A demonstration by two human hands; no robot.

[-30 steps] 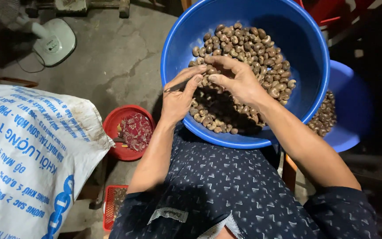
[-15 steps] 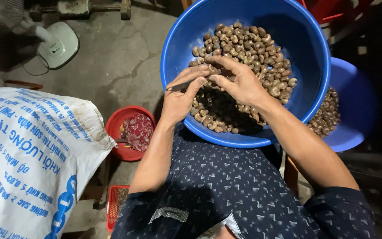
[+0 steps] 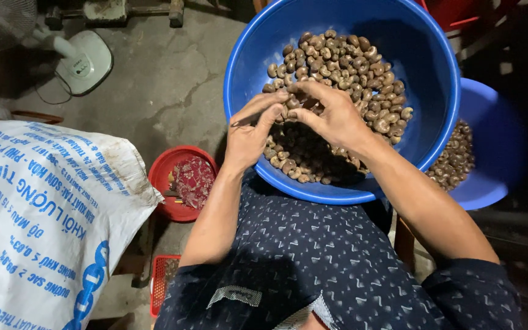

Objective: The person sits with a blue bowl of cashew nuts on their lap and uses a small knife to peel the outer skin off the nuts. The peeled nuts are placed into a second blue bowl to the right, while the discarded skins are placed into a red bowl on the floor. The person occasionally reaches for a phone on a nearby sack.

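Note:
A large blue basin (image 3: 423, 55) rests on my lap, holding a heap of brown cashew nuts in their shells (image 3: 343, 61). Both hands meet over the near part of the heap. My left hand (image 3: 249, 131) pinches a thin dark metal tool whose tip points left. My right hand (image 3: 331, 116) holds a single nut between thumb and fingers, pressed against the left fingertips. What lies between the fingers is partly hidden.
A second blue basin (image 3: 490, 140) with nuts sits under the first at the right. On the concrete floor lie a red bowl (image 3: 166, 177) with a patterned cloth, a small red crate (image 3: 161, 284), a white printed sack (image 3: 38, 226) and a fan base (image 3: 84, 61).
Both hands have stayed together over the nuts, with only small finger shifts; the view has drifted slightly.

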